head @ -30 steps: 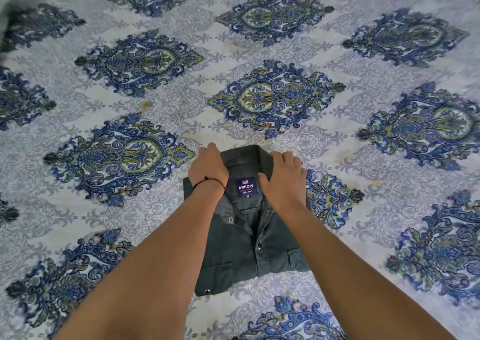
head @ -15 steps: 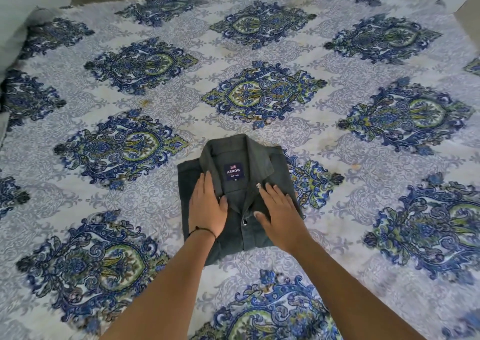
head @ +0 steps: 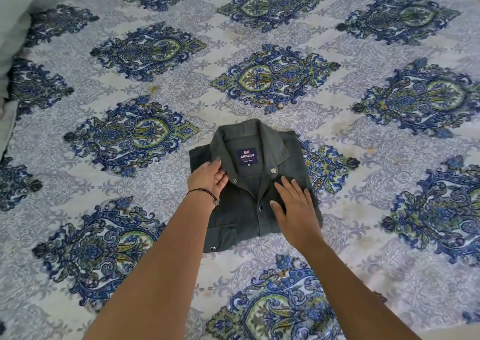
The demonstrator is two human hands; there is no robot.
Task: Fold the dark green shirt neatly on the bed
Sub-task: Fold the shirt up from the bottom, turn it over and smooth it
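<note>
The dark green shirt [head: 259, 189] lies folded into a compact rectangle on the bed [head: 259, 53], collar up, a blue label showing inside the neck. My left hand [head: 207, 179] rests on its left side, fingers curled at the left collar flap near a snap button. Flat on the right chest of the shirt lies my right hand [head: 294, 204], its fingers spread. A pocket corner with a snap sticks out at the shirt's lower left.
The bedsheet is white and grey with large blue and green paisley medallions. A pale wall or bed edge [head: 10, 40] runs along the far left. The sheet's far edge lies at the top of the view.
My hands slid from the collar down onto the shirt front, then the left hand shifted back up to the left collar flap. The camera view pulled back.
</note>
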